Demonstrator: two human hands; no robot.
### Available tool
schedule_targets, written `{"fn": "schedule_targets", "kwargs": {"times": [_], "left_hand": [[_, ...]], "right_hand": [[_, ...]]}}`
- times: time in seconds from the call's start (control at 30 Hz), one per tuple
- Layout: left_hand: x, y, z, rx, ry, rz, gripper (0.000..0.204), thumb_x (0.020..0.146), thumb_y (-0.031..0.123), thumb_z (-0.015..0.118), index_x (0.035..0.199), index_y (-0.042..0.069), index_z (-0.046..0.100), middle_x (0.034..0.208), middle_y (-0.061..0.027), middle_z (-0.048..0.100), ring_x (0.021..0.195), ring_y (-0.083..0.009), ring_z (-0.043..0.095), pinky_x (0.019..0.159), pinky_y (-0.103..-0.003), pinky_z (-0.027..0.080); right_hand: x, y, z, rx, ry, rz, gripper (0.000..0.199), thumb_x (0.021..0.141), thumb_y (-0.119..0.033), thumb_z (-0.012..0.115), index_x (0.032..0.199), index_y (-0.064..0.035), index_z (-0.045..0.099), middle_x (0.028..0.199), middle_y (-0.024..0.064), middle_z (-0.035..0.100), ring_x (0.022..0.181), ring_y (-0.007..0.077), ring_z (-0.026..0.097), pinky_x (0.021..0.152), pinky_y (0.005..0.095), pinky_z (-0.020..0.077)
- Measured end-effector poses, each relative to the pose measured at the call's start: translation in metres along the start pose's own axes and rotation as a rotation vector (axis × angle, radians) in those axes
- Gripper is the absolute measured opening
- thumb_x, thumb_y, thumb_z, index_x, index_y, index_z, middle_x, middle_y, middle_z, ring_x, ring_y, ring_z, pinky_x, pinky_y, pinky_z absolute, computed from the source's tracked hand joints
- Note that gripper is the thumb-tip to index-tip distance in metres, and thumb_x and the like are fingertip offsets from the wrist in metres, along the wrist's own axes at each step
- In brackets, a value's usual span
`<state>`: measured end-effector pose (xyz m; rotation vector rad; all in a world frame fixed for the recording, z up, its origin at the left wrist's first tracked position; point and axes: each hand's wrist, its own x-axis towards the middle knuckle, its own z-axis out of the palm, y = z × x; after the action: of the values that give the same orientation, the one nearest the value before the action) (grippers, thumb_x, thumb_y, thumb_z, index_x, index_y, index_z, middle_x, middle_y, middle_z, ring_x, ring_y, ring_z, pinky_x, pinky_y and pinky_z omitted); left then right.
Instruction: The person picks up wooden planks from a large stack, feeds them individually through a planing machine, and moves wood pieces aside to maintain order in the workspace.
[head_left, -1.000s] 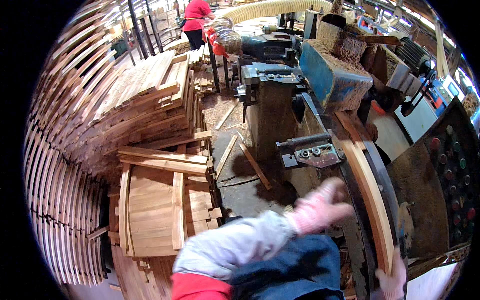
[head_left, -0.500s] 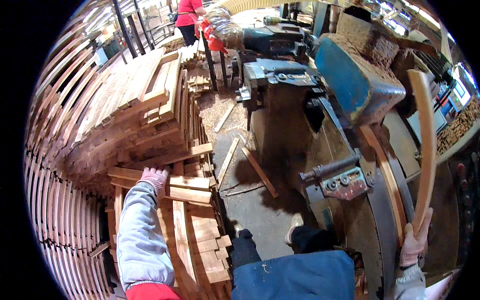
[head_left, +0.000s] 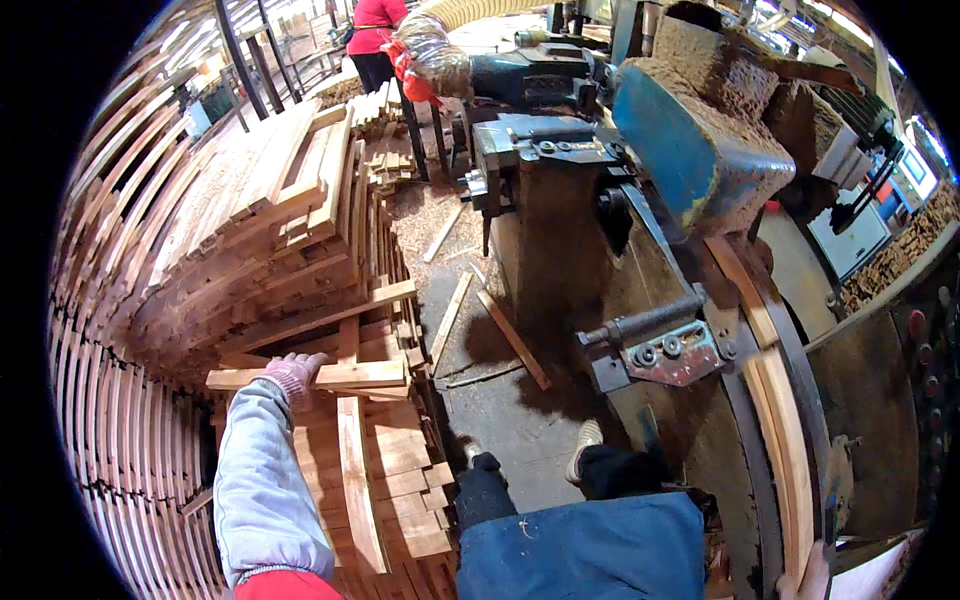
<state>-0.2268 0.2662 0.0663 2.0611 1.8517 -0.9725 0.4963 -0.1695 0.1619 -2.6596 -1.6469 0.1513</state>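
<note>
A wooden strip point(head_left: 360, 375) is grasped in the fingers of the left hand point(head_left: 293, 375) above the stack point(head_left: 405, 460), while a curved piece point(head_left: 785, 450) is laid, seemingly for steady support, along the curved rail point(head_left: 808, 400) by the right hand point(head_left: 816, 575), whose grip cannot be told.

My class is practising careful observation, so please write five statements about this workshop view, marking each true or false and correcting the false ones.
1. The left hand, in a pinkish glove, touches a pale, straight wooden strip. True.
2. The right hand is at the far end of the pale, curved wooden piece on the machine. False: the right hand is at the near end, by the picture's lower edge.
3. A person in a red top stands in the background. True.
4. The blue metal hood is free of sawdust. False: brown sawdust coats part of it.
5. A narrow, reddish-brown wooden stick lies on the floor. True.
</note>
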Motion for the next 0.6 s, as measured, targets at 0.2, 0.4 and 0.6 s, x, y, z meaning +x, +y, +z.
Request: {"fn": "schedule_targets", "kwargs": {"times": [0.2, 0.4, 0.6], "left_hand": [[0.002, 0.012, 0.067, 0.076, 0.115, -0.262, 0.048, 0.084, 0.026, 0.074, 0.126, 0.013, 0.056, 0.129, -0.0128, 0.064, 0.123, -0.0284, 0.06, 0.102, -0.042, 0.047], [-0.117, 0.039, 0.052, -0.33, 0.244, -0.504, 0.064, 0.079, 0.024, 0.077, 0.138, 0.017, 0.051, 0.125, -0.0146, 0.065, 0.119, -0.0309, 0.062, 0.1, -0.042, 0.051], [-0.187, 0.053, 0.002, -0.094, 0.567, -0.226, 0.051, 0.076, 0.007, 0.072, 0.125, 0.014, 0.059, 0.11, -0.0142, 0.067, 0.107, -0.034, 0.064, 0.093, -0.044, 0.05]], "right_hand": [[-0.028, 0.024, 0.026, 0.017, 0.23, 0.054, 0.063, 0.09, -0.016, 0.065, 0.148, -0.0004, 0.045, 0.133, 0.0252, 0.057, 0.117, 0.0412, 0.055, 0.1, 0.0459, 0.0433], [0.106, -0.016, 0.042, 0.352, 0.476, -0.148, 0.073, 0.084, 0.002, 0.059, 0.153, 0.0009, 0.036, 0.155, 0.0168, 0.042, 0.14, 0.0265, 0.042, 0.113, 0.0381, 0.035], [0.242, -0.106, 0.039, 0.797, 0.555, -0.378, 0.066, 0.09, 0.003, 0.056, 0.153, -0.0018, 0.038, 0.155, 0.0167, 0.042, 0.141, 0.0298, 0.042, 0.117, 0.0378, 0.0307]]}}
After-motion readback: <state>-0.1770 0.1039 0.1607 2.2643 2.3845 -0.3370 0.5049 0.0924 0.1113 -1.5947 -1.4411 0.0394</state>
